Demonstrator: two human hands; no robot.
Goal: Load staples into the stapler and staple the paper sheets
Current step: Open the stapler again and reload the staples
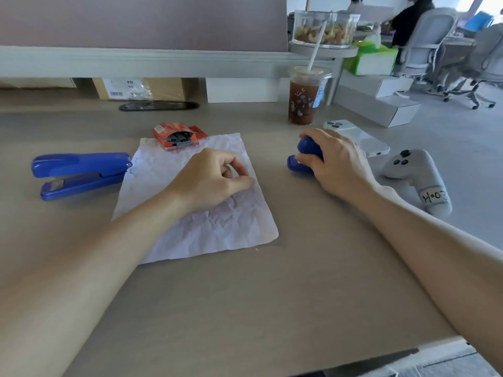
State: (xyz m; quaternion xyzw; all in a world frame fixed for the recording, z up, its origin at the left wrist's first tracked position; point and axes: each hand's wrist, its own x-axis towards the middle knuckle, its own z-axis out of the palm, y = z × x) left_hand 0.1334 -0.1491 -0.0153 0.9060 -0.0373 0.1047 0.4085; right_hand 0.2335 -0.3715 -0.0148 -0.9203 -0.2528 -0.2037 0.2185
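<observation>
Our right hand has its grip closed over a small blue stapler that sits on the table. Just behind that grip lies a white phone, and beside the wrist a grey controller. Across from it, our left hand rests on the crumpled paper sheets, thumb and fingertips pinched together; whether they hold anything we cannot tell. Beyond the left grip sits the opened red staple box, partly on the paper, and farther out a larger blue stapler.
</observation>
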